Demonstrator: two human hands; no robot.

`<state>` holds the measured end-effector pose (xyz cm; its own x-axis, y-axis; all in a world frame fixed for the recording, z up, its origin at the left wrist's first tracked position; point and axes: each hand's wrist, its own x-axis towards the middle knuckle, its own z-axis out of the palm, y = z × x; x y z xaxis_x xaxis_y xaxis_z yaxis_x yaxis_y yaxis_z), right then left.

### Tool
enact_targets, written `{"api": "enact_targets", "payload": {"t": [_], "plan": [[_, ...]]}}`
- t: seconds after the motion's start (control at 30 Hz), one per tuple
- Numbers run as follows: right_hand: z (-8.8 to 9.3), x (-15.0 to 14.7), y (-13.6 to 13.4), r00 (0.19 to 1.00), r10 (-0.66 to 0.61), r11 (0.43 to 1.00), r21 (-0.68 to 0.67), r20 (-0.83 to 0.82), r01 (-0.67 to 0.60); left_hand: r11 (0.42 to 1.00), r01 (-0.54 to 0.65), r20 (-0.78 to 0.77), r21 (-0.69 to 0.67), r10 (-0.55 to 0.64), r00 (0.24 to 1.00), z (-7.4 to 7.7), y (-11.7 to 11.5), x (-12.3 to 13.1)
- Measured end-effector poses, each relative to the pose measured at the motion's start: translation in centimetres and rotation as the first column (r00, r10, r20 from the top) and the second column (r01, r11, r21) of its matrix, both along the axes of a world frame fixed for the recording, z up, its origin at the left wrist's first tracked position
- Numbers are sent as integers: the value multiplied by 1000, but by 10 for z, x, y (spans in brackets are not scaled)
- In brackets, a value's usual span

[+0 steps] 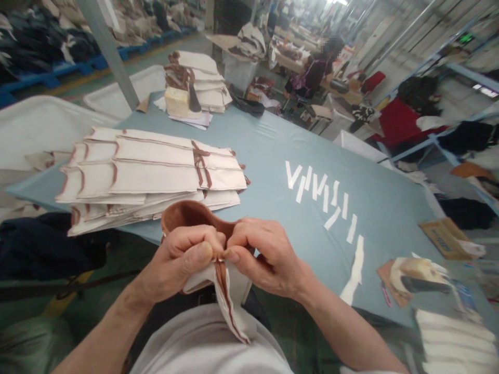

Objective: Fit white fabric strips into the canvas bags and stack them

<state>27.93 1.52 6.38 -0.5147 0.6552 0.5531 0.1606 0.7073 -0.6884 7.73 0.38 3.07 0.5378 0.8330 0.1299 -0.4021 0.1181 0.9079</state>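
My left hand (191, 252) and my right hand (265, 254) meet in front of my body, each pinching the edge of a cream fabric piece with brown trim (230, 296). Thumbs and fingertips press together at its upper seam. A brown leather-like part (189, 213) curves up behind my left hand and belongs to, or lies against, this piece; the join is hidden by my fingers. The trimmed strip hangs down toward my shirt. On the table to the left lie stacked cream fabric pieces (156, 174) with brown edging and brown straps.
White strips (327, 192) lie spread on the blue-green table (268, 150). A smaller cream stack (206, 78) stands at the far end beside a yellowish block (177, 101). At right are a cardboard box (448, 236) and another block (417, 270). A person (315, 70) sits farther back.
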Motion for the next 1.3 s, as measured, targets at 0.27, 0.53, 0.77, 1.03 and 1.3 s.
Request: {"api": "enact_targets", "payload": {"t": [0.27,0.53,0.77,1.03,1.3], "plan": [[22,11,-5,977,-1,999,35,213,-6,974,31,-229,223,21,973,18,14,-3],[48,22,-18,867,-91,982,189,491,-4,769,163,-565,618,291,772,48,4,-8],[33,44,-8,935,-50,989,148,350,-2,696,45,-466,716,429,774,45,-25,15],[2,67,15,984,-26,995,-95,177,43,973,-85,-236,214,136,962,26,-28,14],[-35,62,18,991,-100,929,-365,-87,62,997,51,-30,-61,-53,998,7,-27,18]]}}
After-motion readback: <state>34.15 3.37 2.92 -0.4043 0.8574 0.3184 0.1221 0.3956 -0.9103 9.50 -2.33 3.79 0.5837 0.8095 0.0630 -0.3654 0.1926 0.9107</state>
